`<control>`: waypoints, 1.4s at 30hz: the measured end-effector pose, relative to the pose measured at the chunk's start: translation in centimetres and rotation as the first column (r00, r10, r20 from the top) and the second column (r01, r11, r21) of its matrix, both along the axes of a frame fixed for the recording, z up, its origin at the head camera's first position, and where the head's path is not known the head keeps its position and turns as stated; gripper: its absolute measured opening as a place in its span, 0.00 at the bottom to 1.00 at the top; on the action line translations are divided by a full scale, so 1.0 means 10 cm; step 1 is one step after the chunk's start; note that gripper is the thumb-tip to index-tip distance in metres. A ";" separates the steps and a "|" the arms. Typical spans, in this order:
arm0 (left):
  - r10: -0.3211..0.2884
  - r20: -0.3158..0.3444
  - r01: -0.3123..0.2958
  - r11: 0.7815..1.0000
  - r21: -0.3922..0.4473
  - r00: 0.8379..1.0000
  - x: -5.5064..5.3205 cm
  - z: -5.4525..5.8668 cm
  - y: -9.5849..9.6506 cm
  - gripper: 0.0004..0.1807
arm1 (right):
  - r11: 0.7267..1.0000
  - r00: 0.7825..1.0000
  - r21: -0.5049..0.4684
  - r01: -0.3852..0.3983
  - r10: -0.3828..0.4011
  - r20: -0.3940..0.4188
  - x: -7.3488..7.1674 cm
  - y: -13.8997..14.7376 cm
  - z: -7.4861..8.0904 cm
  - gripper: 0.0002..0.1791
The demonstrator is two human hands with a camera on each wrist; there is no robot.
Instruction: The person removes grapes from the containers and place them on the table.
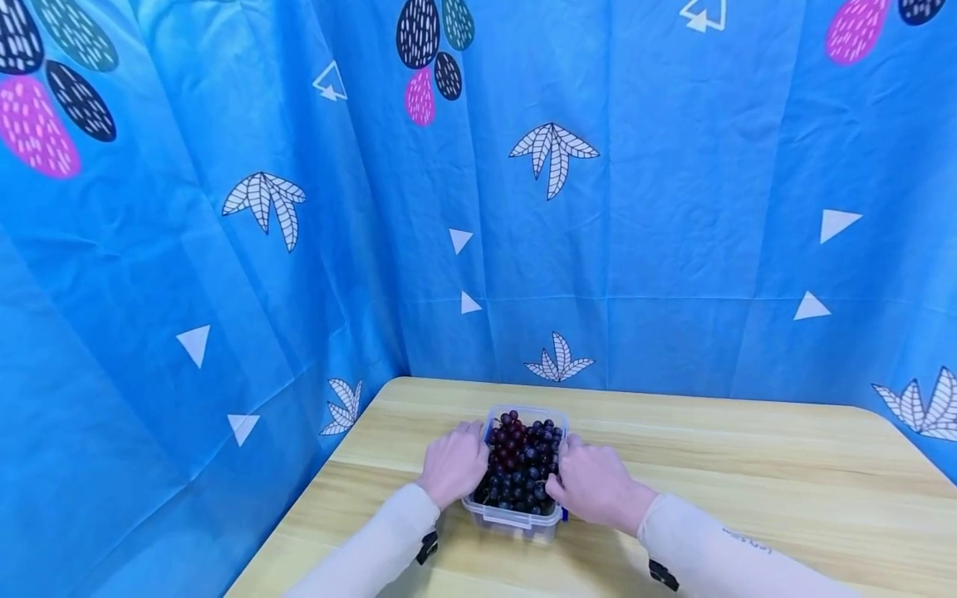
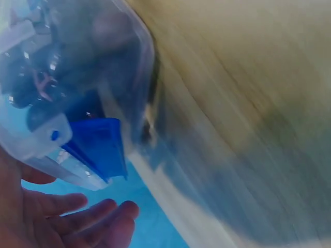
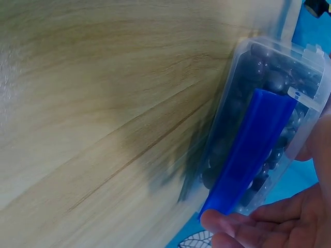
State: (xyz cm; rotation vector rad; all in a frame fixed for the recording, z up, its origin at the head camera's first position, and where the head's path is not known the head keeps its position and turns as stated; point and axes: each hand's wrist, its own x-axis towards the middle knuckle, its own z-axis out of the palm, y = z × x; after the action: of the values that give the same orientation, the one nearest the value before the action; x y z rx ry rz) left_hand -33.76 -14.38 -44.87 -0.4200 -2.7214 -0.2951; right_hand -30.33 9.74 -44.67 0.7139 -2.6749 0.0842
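Note:
A clear plastic food container (image 1: 516,525) with blue side latches, filled with dark purple and reddish grapes (image 1: 527,461), is near the middle of the table in the head view. My left hand (image 1: 454,461) holds its left rim. On the opposite side my right hand (image 1: 594,484) grips the right rim, its thumb over the grapes. In the left wrist view a blue latch (image 2: 101,147) hangs folded down beside the fingers. A long blue latch (image 3: 253,150) hangs outward in the right wrist view, a fingertip at its lower end. No lid is seen on the container.
The light wooden table (image 1: 733,465) extends to the right and behind the container. Its left edge slopes close to my left arm. A blue patterned curtain (image 1: 673,249) hangs along the back and left sides. Dark straps show at both wrists.

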 end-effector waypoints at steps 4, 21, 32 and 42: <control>-0.017 0.036 0.018 1.000 -0.016 0.999 -0.07 -0.02 0.00 0.22 | 1.000 1.000 -0.009 0.001 -0.001 0.008 -0.01 0.00 0.00 0.33; -0.012 0.045 0.012 1.000 -0.010 0.999 -0.07 -0.14 0.05 0.26 | 1.000 0.995 -0.018 0.004 -0.002 0.097 0.02 0.05 0.08 0.33; -0.043 0.073 0.040 0.998 0.041 0.996 -0.15 -0.06 0.02 0.25 | 0.999 0.980 0.019 0.026 -0.030 0.197 0.00 0.07 0.19 0.34; -0.024 0.022 0.022 0.997 0.070 0.999 -0.19 -0.16 0.02 0.23 | 0.999 0.993 0.042 -0.030 0.025 0.111 0.00 -0.01 0.35 0.31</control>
State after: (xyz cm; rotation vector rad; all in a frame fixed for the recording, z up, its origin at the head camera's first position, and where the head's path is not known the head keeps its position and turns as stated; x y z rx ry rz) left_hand -35.70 -14.18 -46.51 -0.4311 -2.7208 -0.4017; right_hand -30.36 9.65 -41.17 0.7815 -2.7804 0.0751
